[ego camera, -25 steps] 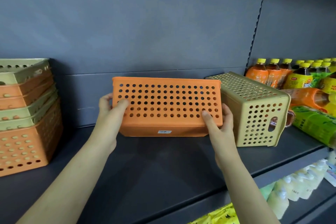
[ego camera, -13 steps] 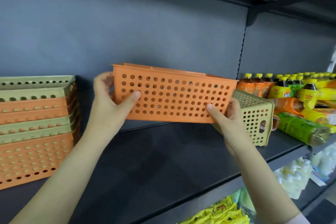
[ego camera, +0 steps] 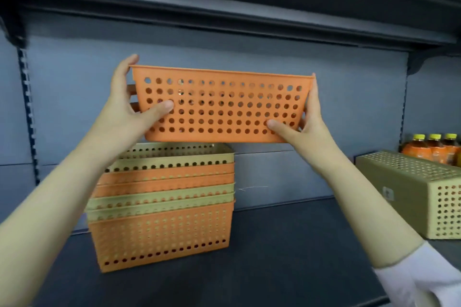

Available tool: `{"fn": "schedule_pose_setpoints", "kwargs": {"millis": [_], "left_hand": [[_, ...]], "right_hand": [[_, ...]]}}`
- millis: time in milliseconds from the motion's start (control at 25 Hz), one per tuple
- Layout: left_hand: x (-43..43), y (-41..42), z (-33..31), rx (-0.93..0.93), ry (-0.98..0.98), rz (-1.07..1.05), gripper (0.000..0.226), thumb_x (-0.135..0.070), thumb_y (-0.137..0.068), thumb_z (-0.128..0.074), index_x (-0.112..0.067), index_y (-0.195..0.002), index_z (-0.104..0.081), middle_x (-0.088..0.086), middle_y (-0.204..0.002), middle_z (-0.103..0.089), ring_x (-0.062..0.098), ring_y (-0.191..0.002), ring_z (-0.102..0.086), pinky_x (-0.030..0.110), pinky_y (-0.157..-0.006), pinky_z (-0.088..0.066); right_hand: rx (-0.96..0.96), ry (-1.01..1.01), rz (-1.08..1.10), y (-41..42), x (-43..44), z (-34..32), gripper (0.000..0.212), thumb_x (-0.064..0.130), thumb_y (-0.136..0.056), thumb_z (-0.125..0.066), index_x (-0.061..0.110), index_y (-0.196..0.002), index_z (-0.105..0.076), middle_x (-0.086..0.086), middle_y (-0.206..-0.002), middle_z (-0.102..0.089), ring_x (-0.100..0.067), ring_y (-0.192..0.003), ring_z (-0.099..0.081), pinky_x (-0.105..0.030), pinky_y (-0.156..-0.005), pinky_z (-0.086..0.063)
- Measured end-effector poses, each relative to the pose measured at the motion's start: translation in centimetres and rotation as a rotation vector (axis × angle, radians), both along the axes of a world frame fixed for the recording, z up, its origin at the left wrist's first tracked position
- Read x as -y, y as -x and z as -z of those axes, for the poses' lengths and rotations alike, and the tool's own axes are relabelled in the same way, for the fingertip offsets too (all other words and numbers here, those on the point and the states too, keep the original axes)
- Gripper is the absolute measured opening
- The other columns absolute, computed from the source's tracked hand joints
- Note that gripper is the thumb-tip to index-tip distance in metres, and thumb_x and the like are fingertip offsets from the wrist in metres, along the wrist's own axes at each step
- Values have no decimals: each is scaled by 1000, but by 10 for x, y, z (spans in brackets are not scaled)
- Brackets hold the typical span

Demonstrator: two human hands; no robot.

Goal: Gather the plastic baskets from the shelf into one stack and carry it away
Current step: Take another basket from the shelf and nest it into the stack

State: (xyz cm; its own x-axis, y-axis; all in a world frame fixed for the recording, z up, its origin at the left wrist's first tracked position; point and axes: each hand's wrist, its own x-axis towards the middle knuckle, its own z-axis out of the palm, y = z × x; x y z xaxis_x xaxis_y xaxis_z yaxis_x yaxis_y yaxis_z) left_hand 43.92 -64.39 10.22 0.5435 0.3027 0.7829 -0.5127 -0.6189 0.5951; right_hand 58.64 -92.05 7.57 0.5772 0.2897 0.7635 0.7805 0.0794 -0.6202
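Note:
I hold an orange perforated basket [ego camera: 222,107] upright in the air with both hands, one at each short end. My left hand [ego camera: 127,109] grips its left end and my right hand [ego camera: 303,122] grips its right end. Directly below it a stack of nested baskets [ego camera: 162,207], orange and olive-green, stands on the dark shelf [ego camera: 287,257]. The held basket hovers just above the stack's top olive-green rim without touching it. An olive-green basket [ego camera: 419,189] lies upside down on the shelf at the right.
Orange drink bottles [ego camera: 434,148] with yellow caps stand behind the overturned basket at the far right. The upper shelf board [ego camera: 224,5] hangs close above the held basket. A slotted upright [ego camera: 28,112] runs down the back wall at the left.
Both hands have carried the orange basket up and leftward, from beside the overturned green basket to above the stack. The basket has been turned from upside down to open side up.

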Motion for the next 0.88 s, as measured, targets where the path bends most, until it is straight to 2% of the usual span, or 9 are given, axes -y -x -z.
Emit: {"fn": "schedule_pose_setpoints", "kwargs": {"millis": [80, 160, 240, 320, 400, 520, 640, 800, 880], "left_hand": [[-30, 20, 1, 3, 10, -42, 86, -42, -78, -71, -51, -145, -18, -9, -129, -58, 1, -96, -68, 20, -69, -55], [-52, 31, 10, -33, 21, -62, 83, -35, -83, -69, -44, -147, -16, -10, -126, -57, -6, -93, -66, 15, -66, -55], [-71, 38, 28, -96, 12, -90, 89, -36, -84, -68, -42, -150, -9, -20, -123, -54, -12, -94, -63, 17, -74, -55], [-84, 39, 40, -111, -9, -110, 93, -36, -87, -67, -45, -152, -1, -31, -119, -48, -19, -93, -60, 10, -73, -51], [-93, 36, 41, -100, -7, -104, 94, -36, -87, -67, -44, -152, 1, -24, -125, -48, -12, -100, -60, 10, -73, -49], [-105, 26, 38, -105, -16, -85, 93, -36, -87, -67, -44, -152, -1, -8, -139, -47, 8, -109, -63, 28, -82, -54], [-111, 17, 45, -129, -14, -78, 89, -32, -86, -69, -42, -149, -7, -6, -135, -54, 11, -109, -65, 45, -88, -57], [-117, 19, 63, -164, 0, -84, 85, -37, -87, -67, -43, -149, -9, -4, -134, -57, 8, -111, -63, 36, -84, -56], [-120, 22, 72, -201, -61, -217, 64, -51, -93, -54, -39, -147, -22, -5, -130, -58, 15, -117, -60, 36, -92, -49]], "right_hand": [[16, 49, -51, 9, -36, -7, 116, 13, -87, -72, 39, -150, 22, 8, -154, -37, 2, -130, -48, -26, -105, -45], [29, 97, -71, 14, -64, -5, 116, 17, -87, -72, 40, -149, 24, 9, -158, -29, -3, -136, -43, -36, -110, -41], [12, 135, -77, 16, -86, 5, 112, 23, -87, -72, 41, -150, 19, 11, -156, -28, -10, -138, -42, -43, -112, -40], [-26, 124, -62, 18, -100, 16, 108, 24, -87, -71, 40, -151, 14, 12, -146, -34, -12, -133, -45, -44, -108, -43], [-45, 96, -31, 16, -108, 19, 106, 24, -86, -72, 39, -151, 11, 9, -139, -37, -15, -128, -50, -43, -102, -48], [-51, 83, 10, 9, -114, 15, 105, 26, -84, -75, 40, -150, 6, 1, -140, -38, -20, -124, -54, -41, -97, -52], [-53, 94, 22, 3, -119, 18, 107, 25, -81, -77, 41, -149, 4, -2, -139, -38, -21, -122, -56, -34, -91, -56], [-22, 158, 29, -2, -123, 31, 109, 29, -80, -79, 49, -148, 4, 4, -136, -41, -18, -127, -51, -46, -103, -47], [9, 176, 112, -2, -126, 39, 91, 41, -84, -73, 47, -149, -9, 3, -140, -34, -15, -130, -42, -43, -109, -39]]}}
